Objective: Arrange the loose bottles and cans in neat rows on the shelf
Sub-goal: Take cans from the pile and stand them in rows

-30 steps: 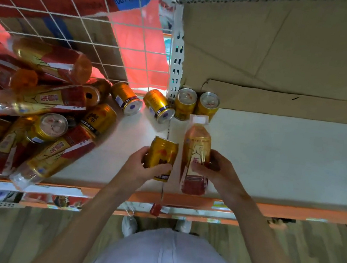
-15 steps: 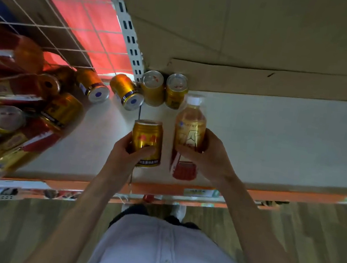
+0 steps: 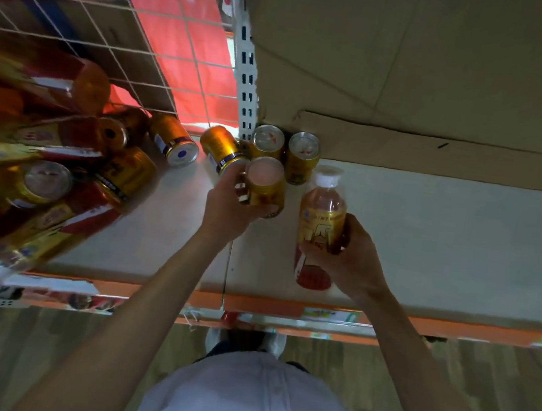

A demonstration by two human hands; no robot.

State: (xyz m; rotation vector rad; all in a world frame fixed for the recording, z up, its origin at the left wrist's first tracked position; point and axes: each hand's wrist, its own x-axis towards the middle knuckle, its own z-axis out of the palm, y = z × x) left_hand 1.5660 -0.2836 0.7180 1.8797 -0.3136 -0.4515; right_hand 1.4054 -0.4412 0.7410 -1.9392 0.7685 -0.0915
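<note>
My left hand [image 3: 228, 204] grips a gold can [image 3: 265, 187], held upright just in front of two gold cans [image 3: 284, 153] standing side by side at the back of the white shelf [image 3: 448, 244]. In my right hand [image 3: 350, 261] is a bottle of orange drink [image 3: 320, 226] with a white cap, upright and to the right of the held can. Two more gold cans [image 3: 174, 139] lie on their sides left of the standing pair. A jumbled heap of bottles and cans [image 3: 36, 155] fills the shelf's left part.
A wire grid panel [image 3: 113, 30] backs the left section, and a slotted white post [image 3: 246, 73] divides it from brown cardboard [image 3: 421, 69] behind the right section. The shelf has an orange front edge [image 3: 454, 330]. Wooden floor lies below.
My left hand has carried the gold can from the shelf's front toward the back, up to the standing pair. The bottle in my right hand has shifted slightly back and right.
</note>
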